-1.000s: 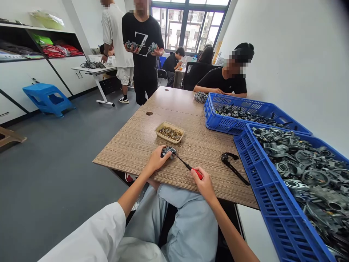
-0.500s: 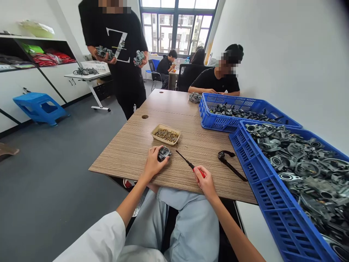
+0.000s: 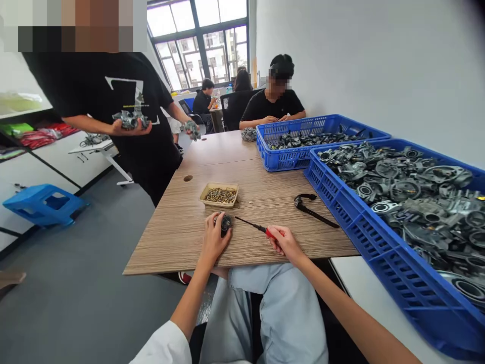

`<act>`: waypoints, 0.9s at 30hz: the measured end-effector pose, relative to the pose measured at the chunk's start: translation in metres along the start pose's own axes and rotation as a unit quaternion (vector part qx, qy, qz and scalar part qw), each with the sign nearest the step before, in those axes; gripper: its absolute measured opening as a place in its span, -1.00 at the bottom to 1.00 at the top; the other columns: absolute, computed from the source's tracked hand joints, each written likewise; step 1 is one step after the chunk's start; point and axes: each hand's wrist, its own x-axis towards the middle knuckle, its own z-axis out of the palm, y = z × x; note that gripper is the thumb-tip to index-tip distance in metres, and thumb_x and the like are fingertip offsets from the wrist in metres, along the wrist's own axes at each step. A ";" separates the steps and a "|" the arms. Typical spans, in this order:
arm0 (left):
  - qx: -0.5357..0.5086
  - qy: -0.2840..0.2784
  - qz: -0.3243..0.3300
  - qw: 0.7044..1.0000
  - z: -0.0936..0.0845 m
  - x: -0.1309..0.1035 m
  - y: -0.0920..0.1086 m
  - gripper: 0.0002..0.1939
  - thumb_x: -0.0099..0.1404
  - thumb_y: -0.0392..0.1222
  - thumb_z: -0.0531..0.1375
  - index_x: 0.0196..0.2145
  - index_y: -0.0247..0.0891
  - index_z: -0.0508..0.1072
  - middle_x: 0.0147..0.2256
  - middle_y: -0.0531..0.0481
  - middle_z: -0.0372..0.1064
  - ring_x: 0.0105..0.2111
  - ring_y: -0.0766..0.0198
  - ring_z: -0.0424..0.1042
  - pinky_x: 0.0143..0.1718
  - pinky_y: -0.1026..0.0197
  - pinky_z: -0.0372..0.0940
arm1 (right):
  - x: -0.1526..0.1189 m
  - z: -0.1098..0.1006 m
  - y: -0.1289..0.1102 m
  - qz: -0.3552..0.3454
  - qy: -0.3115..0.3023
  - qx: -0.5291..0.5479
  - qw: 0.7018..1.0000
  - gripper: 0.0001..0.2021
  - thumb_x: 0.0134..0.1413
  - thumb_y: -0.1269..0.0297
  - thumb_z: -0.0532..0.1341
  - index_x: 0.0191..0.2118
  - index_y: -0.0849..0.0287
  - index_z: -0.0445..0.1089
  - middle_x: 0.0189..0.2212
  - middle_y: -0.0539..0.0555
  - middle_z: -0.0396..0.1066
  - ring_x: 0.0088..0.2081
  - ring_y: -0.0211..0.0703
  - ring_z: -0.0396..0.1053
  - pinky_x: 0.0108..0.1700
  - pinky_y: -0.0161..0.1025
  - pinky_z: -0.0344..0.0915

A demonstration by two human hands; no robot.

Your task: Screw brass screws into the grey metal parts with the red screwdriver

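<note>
My left hand (image 3: 215,237) is wrapped round a small round metal carburetor part (image 3: 226,223) on the wood-grain table (image 3: 170,237); the fingers cover much of it. In my right hand (image 3: 285,242) is a screwdriver (image 3: 252,224) with a red handle and a dark shaft. Its tip points left, close to the metal part but apart from it. Just beyond my left hand sits a beige tray (image 3: 220,204) of small brass-coloured screws. A couple of loose pieces lie beside the tray.
A black wristwatch (image 3: 303,205) lies right of my right hand. Two blue crates (image 3: 364,222) of metal parts line the right side. A standing person (image 3: 125,131) holds metal parts at the left; another person (image 3: 273,103) sits across the table. A blue stool (image 3: 45,202) stands on the floor.
The view has turned to the right. The standing person has come nearer to the table. The metal part in my left hand has turned, and the screwdriver lies flatter.
</note>
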 end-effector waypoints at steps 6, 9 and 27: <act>-0.040 -0.029 -0.011 0.999 0.000 0.001 -0.005 -0.39 0.42 -0.16 0.18 0.37 -0.10 0.17 0.23 -0.23 0.18 0.24 -0.05 0.24 0.30 -0.15 0.21 | -0.001 0.000 -0.004 0.004 -0.004 0.001 1.000 -0.54 0.19 -0.17 0.17 -0.41 0.17 0.39 -0.70 -0.09 0.24 -0.71 -0.39 0.05 -0.71 -0.43 -0.10; -0.042 -0.028 -0.019 0.999 -0.002 0.001 -0.004 -0.40 0.43 -0.13 0.18 0.38 -0.07 0.18 0.20 -0.21 0.22 0.23 -0.05 0.26 0.30 -0.16 0.21 | -0.002 0.000 -0.006 -0.004 -0.006 -0.004 1.000 -0.55 0.20 -0.15 0.16 -0.42 0.17 0.40 -0.69 -0.08 0.24 -0.71 -0.39 0.06 -0.71 -0.43 -0.09; -0.071 -0.032 -0.072 0.994 0.001 0.003 -0.011 -0.27 0.36 -0.04 0.27 0.38 -0.22 0.13 0.23 -0.29 0.33 0.23 -0.10 0.34 0.27 -0.19 0.26 | -0.003 0.003 -0.006 -0.060 -0.046 -0.073 0.994 -0.55 0.27 -0.13 0.14 -0.47 0.14 0.37 -0.74 -0.08 0.24 -0.68 -0.31 0.10 -0.60 -0.34 0.03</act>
